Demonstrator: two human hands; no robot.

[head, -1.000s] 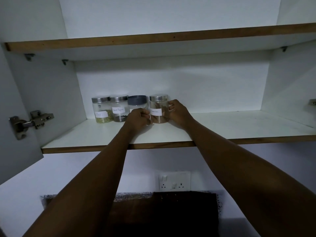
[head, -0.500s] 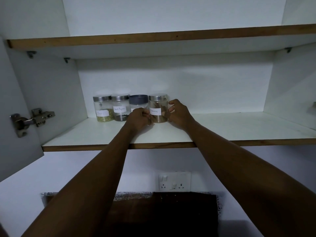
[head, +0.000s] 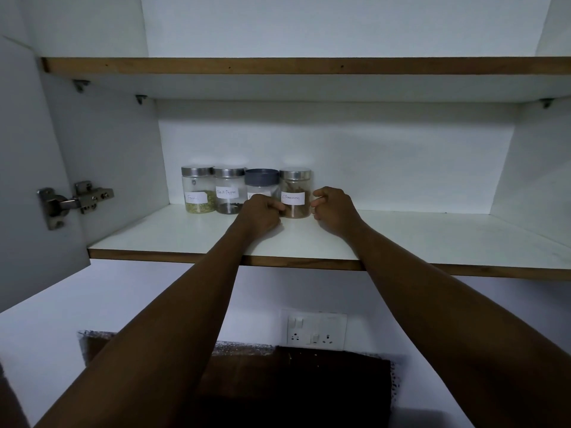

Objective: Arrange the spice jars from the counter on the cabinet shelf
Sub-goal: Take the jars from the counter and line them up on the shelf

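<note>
Four jars stand upright in a row at the back of the shelf [head: 401,239], lids up, labels facing out. Between the two hands stands the cinnamon jar [head: 295,193], last on the right of the row. The left hand [head: 261,211] has its fingers curled, the thumb tip touching the jar's lower left side. The right hand [head: 335,208] is also curled, its knuckles just beside the jar's right side; whether they touch the glass cannot be told. Neither hand wraps round the jar.

Behind the left hand is the blue-lid jar [head: 262,184], its label and lower half hidden by that hand. Farther left of the grip come the pepper jar [head: 229,189] and the fennel jar [head: 198,189], whose label is faint. Dim light makes the contents hard to read.
</note>
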